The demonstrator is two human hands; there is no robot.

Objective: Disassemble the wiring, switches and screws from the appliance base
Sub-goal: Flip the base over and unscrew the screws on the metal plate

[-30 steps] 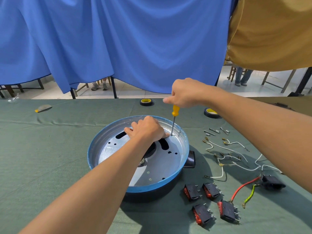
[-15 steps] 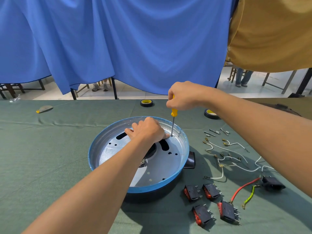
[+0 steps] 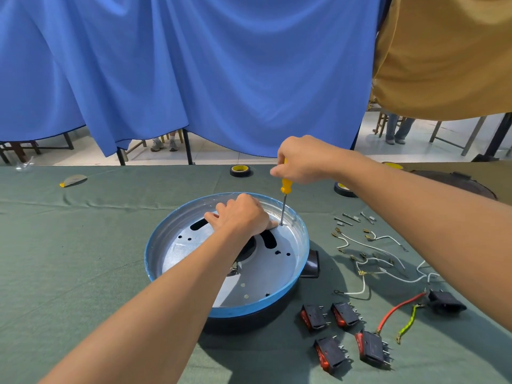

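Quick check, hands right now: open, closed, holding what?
Left hand: pressing on the appliance base, fingers bent; grip cannot be told.
Right hand: closed on the yellow screwdriver.

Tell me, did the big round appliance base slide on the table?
No. The appliance base sits where it did, the same gap from the black tape roll behind it.

A round appliance base, blue-rimmed with a slotted silver plate inside, sits on green cloth. Right of it lie small screws, loose white wires, a red wire, a yellow-green wire and four black switches with red faces.
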